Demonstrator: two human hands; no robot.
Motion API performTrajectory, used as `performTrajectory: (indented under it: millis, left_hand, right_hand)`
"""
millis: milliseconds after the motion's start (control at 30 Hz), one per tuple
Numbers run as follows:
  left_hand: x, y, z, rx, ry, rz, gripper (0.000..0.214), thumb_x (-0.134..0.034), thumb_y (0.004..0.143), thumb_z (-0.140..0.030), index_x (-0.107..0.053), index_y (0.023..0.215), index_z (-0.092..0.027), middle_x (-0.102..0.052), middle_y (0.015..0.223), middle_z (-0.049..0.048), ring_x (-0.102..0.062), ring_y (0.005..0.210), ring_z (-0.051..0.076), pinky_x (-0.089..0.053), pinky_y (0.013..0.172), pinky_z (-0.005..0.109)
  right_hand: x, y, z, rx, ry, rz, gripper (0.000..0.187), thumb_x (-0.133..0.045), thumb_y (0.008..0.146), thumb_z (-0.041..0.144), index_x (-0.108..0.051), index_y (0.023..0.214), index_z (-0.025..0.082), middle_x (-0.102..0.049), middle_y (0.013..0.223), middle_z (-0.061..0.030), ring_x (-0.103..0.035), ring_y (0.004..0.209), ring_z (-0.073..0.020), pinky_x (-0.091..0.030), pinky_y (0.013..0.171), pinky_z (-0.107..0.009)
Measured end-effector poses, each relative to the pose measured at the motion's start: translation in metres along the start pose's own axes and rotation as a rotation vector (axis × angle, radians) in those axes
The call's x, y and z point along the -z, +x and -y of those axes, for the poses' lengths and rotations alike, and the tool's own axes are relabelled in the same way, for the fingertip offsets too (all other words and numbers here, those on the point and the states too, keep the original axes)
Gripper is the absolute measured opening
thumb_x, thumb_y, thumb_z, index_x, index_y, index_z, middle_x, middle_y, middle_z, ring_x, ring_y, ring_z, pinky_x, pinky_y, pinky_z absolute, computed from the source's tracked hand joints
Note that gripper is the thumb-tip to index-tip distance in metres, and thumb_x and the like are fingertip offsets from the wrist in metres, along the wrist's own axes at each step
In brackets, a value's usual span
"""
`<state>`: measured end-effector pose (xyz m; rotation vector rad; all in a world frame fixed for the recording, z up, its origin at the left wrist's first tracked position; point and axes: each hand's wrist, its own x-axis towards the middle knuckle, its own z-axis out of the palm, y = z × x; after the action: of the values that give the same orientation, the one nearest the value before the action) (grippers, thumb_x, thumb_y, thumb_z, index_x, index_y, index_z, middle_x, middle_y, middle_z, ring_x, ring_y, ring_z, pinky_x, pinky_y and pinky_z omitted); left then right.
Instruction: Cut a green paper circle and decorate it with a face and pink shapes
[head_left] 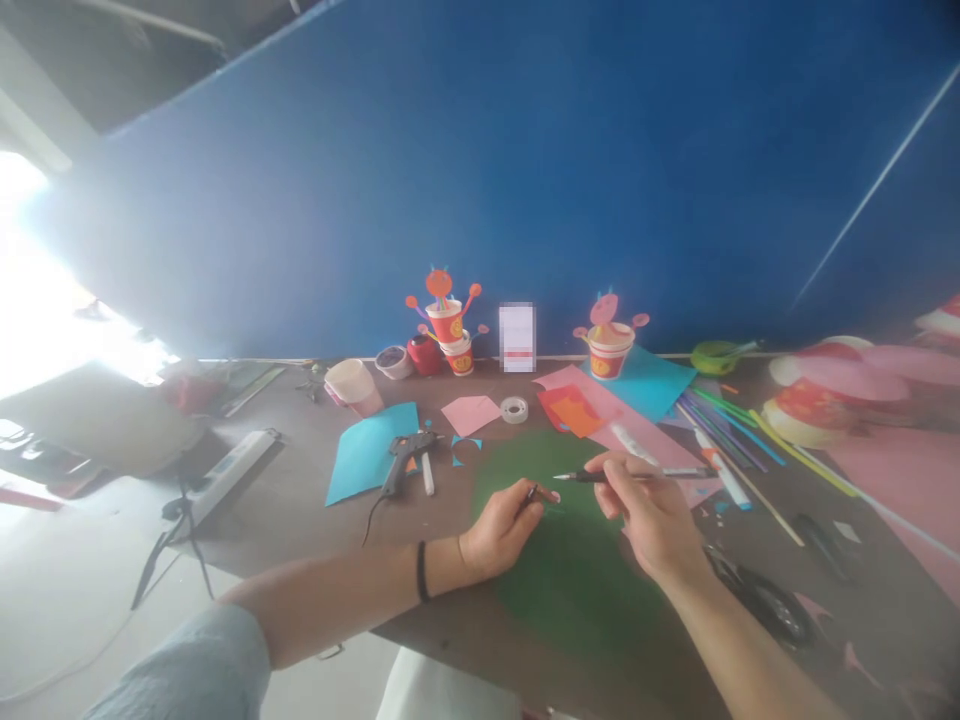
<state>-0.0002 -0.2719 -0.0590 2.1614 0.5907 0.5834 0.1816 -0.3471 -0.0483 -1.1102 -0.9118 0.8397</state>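
Note:
My right hand (pixel 660 520) grips a slim craft knife (pixel 589 477) with a dark grip and pointed silver tip. The tip faces left, above a green round mat (pixel 577 590). Opposite it, my left hand (pixel 504 530) is closed in a pinch; a small brownish bit with a pale end pokes out toward the knife, too small to name. The two hands are apart. Just beyond them lie a roll of clear tape (pixel 514 410), a pink paper piece (pixel 471 414) and blue paper scraps (pixel 466 452).
A glue gun (pixel 405 460) rests partly on blue paper (pixel 358 465). Decorated paper cups (pixel 611 350) stand along the blue wall (pixel 525 180). Pipe cleaners (pixel 724 430), a marker (pixel 724 470) and black scissors (pixel 765 600) lie on the right; a power strip (pixel 229 475) is left.

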Motion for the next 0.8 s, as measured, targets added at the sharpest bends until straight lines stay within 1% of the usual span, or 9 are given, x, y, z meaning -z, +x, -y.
performTrajectory:
  millis: [200,367,500,567,700,800]
  left_hand:
    - [-0.001,-0.002,-0.004,-0.027,0.176,0.035,0.027,-0.032,0.094,-0.028,-0.053,0.103,-0.013,-0.056,0.074,0.001,-0.051,0.065,0.011,-0.043,0.063,0.023]
    - [-0.005,-0.002,-0.003,-0.065,0.249,0.041,0.024,-0.033,0.093,-0.027,-0.053,0.099,-0.014,-0.059,0.08,0.0036,-0.055,0.07,0.013,-0.044,0.065,0.024]
    - [-0.009,-0.002,-0.001,-0.098,0.311,0.049,0.023,-0.036,0.091,-0.027,-0.052,0.1,-0.014,-0.06,0.082,0.0052,-0.056,0.072,0.015,-0.045,0.066,0.025]
    - [-0.01,-0.003,0.0,-0.1,0.343,0.044,0.023,-0.035,0.091,-0.027,-0.052,0.099,-0.014,-0.06,0.082,0.0054,-0.057,0.071,0.016,-0.045,0.065,0.026]
    - [-0.012,-0.004,0.002,-0.08,0.406,0.026,0.022,-0.032,0.092,-0.027,-0.051,0.091,-0.015,-0.058,0.074,0.0047,-0.057,0.065,0.017,-0.044,0.06,0.026]
    - [-0.013,-0.006,0.005,-0.072,0.435,0.021,0.021,-0.032,0.092,-0.027,-0.05,0.092,-0.015,-0.059,0.073,0.0049,-0.059,0.065,0.017,-0.044,0.06,0.026]
  right_hand:
    - [-0.004,-0.003,0.003,0.012,-0.1,0.087,0.033,-0.047,0.088,0.048,-0.06,0.083,0.018,-0.044,0.051,0.0051,-0.041,0.046,-0.0096,-0.03,0.045,-0.022]
    - [-0.005,-0.007,0.004,0.045,-0.196,0.136,0.033,-0.043,0.09,0.047,-0.058,0.08,0.019,-0.041,0.051,0.0055,-0.04,0.048,-0.0101,-0.03,0.046,-0.022]
    - [-0.01,-0.01,0.004,0.059,-0.259,0.24,0.032,-0.044,0.09,0.046,-0.056,0.077,0.019,-0.039,0.054,0.0059,-0.038,0.048,-0.0094,-0.029,0.045,-0.021]
    - [-0.013,-0.011,0.003,0.023,-0.225,0.277,0.031,-0.044,0.09,0.047,-0.056,0.08,0.02,-0.038,0.053,0.0069,-0.037,0.046,-0.0091,-0.027,0.044,-0.021]
    - [-0.017,-0.009,-0.003,-0.103,-0.111,0.293,0.036,-0.044,0.087,0.052,-0.058,0.081,0.019,-0.037,0.052,0.0074,-0.034,0.044,-0.0084,-0.025,0.042,-0.021]
    - [-0.018,-0.007,-0.009,-0.206,-0.016,0.312,0.038,-0.046,0.085,0.053,-0.061,0.08,0.018,-0.034,0.049,0.0081,-0.031,0.04,-0.0068,-0.022,0.039,-0.02]
